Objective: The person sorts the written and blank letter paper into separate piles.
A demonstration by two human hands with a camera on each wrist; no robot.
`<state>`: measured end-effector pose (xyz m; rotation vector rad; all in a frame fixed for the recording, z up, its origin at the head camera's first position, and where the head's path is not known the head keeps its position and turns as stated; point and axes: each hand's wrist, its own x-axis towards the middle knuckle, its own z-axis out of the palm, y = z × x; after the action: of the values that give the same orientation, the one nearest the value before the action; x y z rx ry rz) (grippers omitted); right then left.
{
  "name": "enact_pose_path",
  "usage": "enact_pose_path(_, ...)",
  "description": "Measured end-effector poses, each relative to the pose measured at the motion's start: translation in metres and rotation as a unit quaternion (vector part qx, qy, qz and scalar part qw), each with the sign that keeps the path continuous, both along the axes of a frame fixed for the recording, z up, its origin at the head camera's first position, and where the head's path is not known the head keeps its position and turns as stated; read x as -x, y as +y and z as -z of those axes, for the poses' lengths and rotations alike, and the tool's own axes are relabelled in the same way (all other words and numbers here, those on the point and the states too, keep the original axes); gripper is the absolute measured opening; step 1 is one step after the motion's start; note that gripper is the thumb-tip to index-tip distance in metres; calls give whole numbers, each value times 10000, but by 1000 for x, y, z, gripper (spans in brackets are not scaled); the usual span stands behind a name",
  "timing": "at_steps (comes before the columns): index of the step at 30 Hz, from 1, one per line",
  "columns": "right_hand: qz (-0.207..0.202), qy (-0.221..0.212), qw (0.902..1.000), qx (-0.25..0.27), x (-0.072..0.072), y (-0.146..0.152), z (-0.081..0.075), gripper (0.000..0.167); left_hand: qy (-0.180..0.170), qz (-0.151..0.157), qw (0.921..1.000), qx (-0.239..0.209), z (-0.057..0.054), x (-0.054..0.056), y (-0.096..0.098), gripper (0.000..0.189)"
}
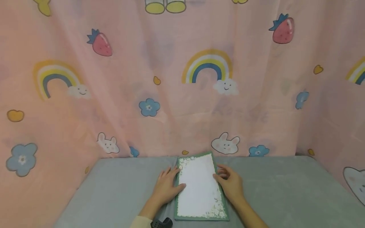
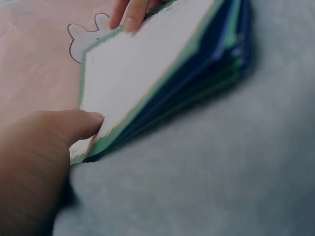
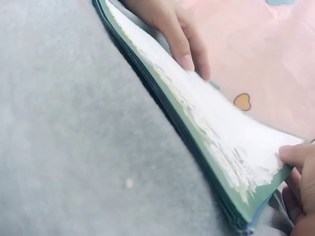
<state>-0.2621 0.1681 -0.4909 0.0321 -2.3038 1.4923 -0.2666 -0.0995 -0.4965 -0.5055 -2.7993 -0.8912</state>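
A flat rectangular stack of sheets or a thin booklet (image 1: 198,190), white with a green border and pale flowers in its corners, lies upright before me on the cloth. My left hand (image 1: 165,188) rests along its left edge, fingers fairly straight and thumb on the white face. At the right edge, my right hand (image 1: 230,183) pinches the border, thumb on top and fingers curled below. The right wrist view shows that edge raised above the cloth beside the right thumb (image 3: 294,155). Dark blue and green layers (image 2: 216,64) part along one side in the left wrist view.
Grey cloth (image 1: 285,190) covers the table. Behind it hangs a pink curtain (image 1: 171,126) printed with rainbows, strawberries and rabbits. A black band (image 1: 162,223) sits at the left wrist, by a light sleeve (image 1: 141,222).
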Motion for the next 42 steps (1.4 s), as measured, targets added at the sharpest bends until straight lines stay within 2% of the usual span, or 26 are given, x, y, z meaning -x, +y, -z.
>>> enact_pose_path(12, 28, -554, 9984, 148, -4, -6, 2, 27, -13, -86, 10000, 19, 8, -7, -6, 68)
enact_pose_path(22, 88, -397, 9992, 27, -4, -5, 1, 17, 158, -128, 9998, 84, 6, -6, -4, 69)
enact_pose_path(26, 129, -431, 9990, 54, -2, -2, 0, 14, 240, -148, 9996, -75, 5, -4, -1, 65)
enact_pose_path(32, 118, -640, 9969, 448, 1, 3, -3, 18, 512, -297, 9954, -756, 3, 3, 2, 46)
enact_pose_path(34, 129, -690, 9956, 615, 1, 5, -4, 21, 469, -330, 9920, -1122, 3, 5, 3, 39)
enact_pose_path(37, 110, -740, 9942, 774, 0, 6, -7, 25, 385, -302, 9829, -1773, 3, 7, 4, 28)
enact_pose_path(42, -7, -874, 9940, 654, 1, 6, -10, 33, 202, -370, 9615, -2716, 2, 7, 4, 20)
